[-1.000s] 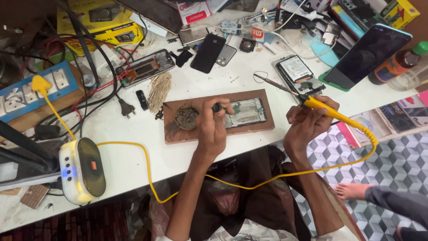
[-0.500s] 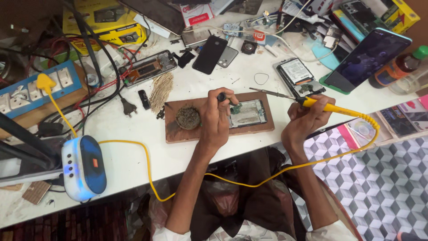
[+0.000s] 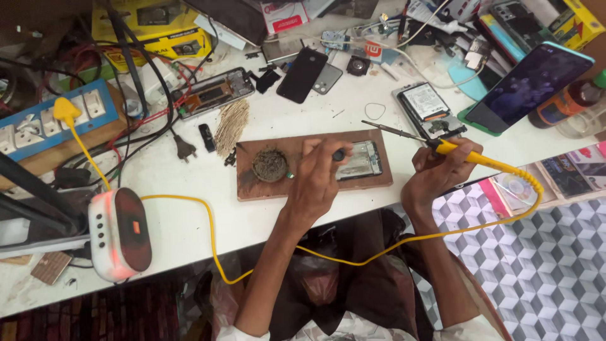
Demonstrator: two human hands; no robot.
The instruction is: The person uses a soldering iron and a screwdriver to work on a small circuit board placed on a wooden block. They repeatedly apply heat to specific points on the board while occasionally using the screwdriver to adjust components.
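Note:
A brown wooden board [image 3: 252,189] lies near the table's front edge, bearing a round tin of dark paste [image 3: 270,164] and an opened phone body [image 3: 360,161]. My left hand [image 3: 315,180] rests on the board between them, fingers closed around a small dark tool whose tip touches the phone body. My right hand [image 3: 435,173] grips a yellow-handled soldering iron [image 3: 467,155]. Its metal tip [image 3: 385,129] points left, raised just above the board's far right corner. A yellow cable [image 3: 208,221] runs from the iron across my lap.
A white speaker-like box with a red glow [image 3: 117,233] stands front left. A blue switch board [image 3: 44,123] sits at the left. Phones [image 3: 302,74], an opened handset [image 3: 211,93], a dark tablet [image 3: 527,85], a brush [image 3: 230,126] and boxes crowd the back.
My right hand has drawn the soldering iron slightly right and up, its tip lifting off the board. The box's glow turned from blue to red. My left hand stays on the phone body.

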